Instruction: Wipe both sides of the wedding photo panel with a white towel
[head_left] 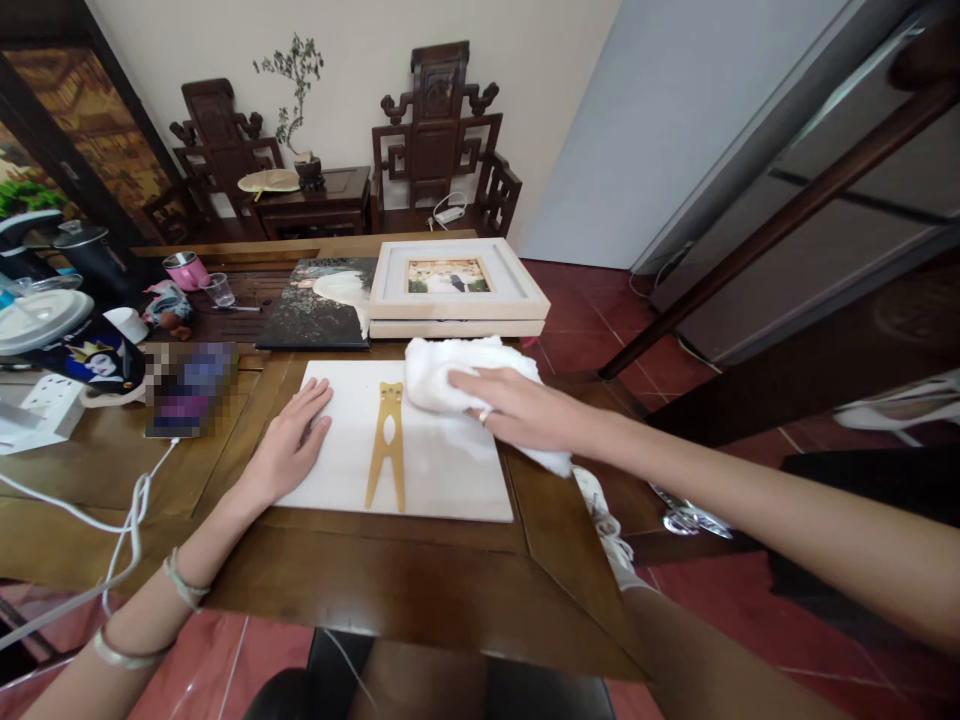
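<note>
A white rectangular board (457, 485) lies flat on the wooden tabletop (420, 560). Resting on it, left of its middle, is a yellow two-legged cutout (389, 405) with an oval hole, its legs toward the board's near edge. The left hand (294, 440) lies flat over the board's left edge, fingers extended and slightly apart, thumb spread away from them. The right hand (517, 405) has its fingers clamped on a bunched white cloth (439, 375), which covers the board's far right corner and spills past its right edge. Beyond the board sit a framed picture (386, 285) and, farther left, a dark printed panel (300, 310). Left of the board, a pixelated device (191, 390) trails a white cable (139, 510).
</note>
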